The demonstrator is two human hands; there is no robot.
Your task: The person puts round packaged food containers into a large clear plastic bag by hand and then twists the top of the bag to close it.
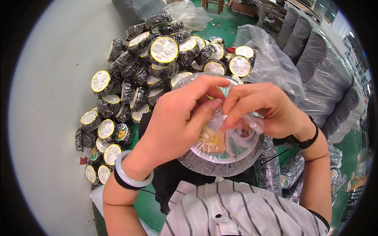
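Left hand (pixel 177 114) and right hand (pixel 264 104) meet in front of the chest, thumbs and fingers bent inward, both pinching the gathered top of a clear plastic bag (pixel 246 143). Directly beneath them, just above the white striped shirt (pixel 236 210), a round pack (pixel 214 145) sits at the person's lap inside that bag, its tan and yellow label and pale ring showing through the film.

Beyond the hands and to their left, dark round packs (pixel 163 51) in shiny clear wrap lie heaped on the green floor (pixel 220 23), many with white, yellow-rimmed labels. Large clear sacks (pixel 323 84) at the right hold dark grey contents. Near the right forearm, long clear bags (pixel 293 167) contain dark goods, with round labels at some ends; exactly what is inside is hard to tell.
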